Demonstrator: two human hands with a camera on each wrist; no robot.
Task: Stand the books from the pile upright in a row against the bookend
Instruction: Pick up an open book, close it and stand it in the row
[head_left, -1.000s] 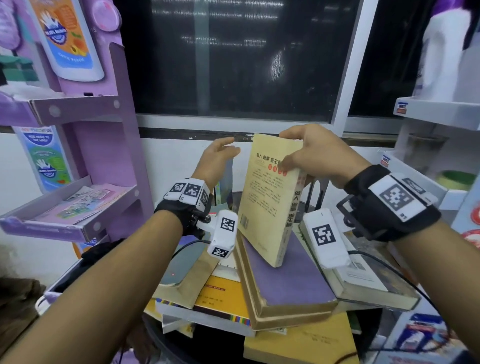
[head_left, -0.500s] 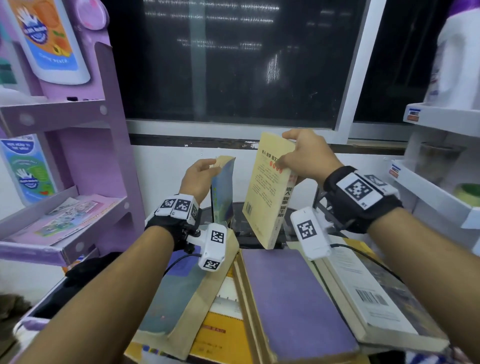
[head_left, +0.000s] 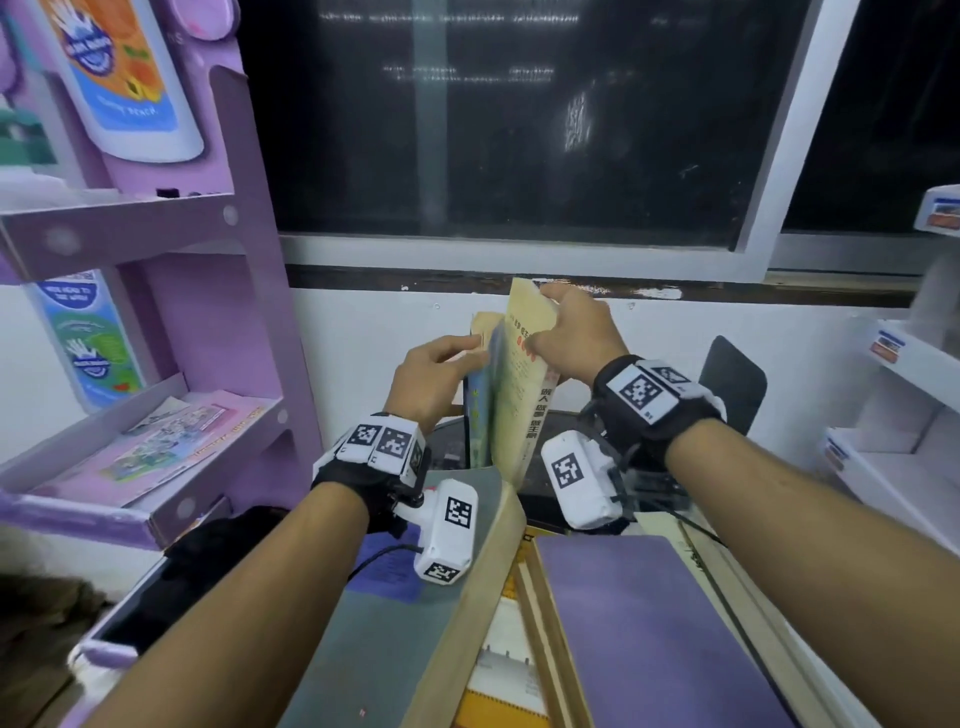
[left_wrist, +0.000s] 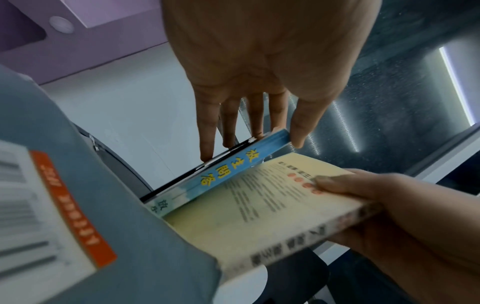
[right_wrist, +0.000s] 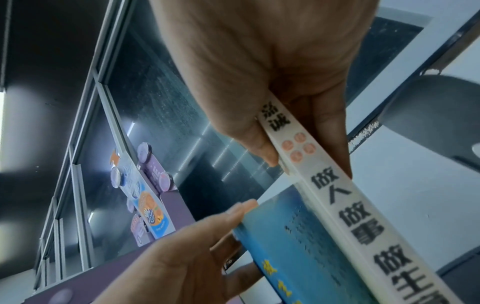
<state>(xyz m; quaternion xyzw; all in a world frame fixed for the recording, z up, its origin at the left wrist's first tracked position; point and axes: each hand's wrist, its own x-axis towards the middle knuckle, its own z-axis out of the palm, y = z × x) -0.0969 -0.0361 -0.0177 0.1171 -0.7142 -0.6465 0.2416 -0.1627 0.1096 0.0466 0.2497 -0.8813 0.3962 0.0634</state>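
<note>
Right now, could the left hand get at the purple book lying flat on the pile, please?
Probably yes, but not freely: the left hand has its straight fingers steadying the upright blue book. The purple book lies uncovered nearer the person, under the right forearm, so the left hand would have to leave the blue book first.

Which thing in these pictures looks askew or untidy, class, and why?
The yellow book in the right hand leans against the upright blue book that the left hand steadies; it is not yet square in the row. In front, the pile of books lies flat, criss-crossed at different angles.
</note>
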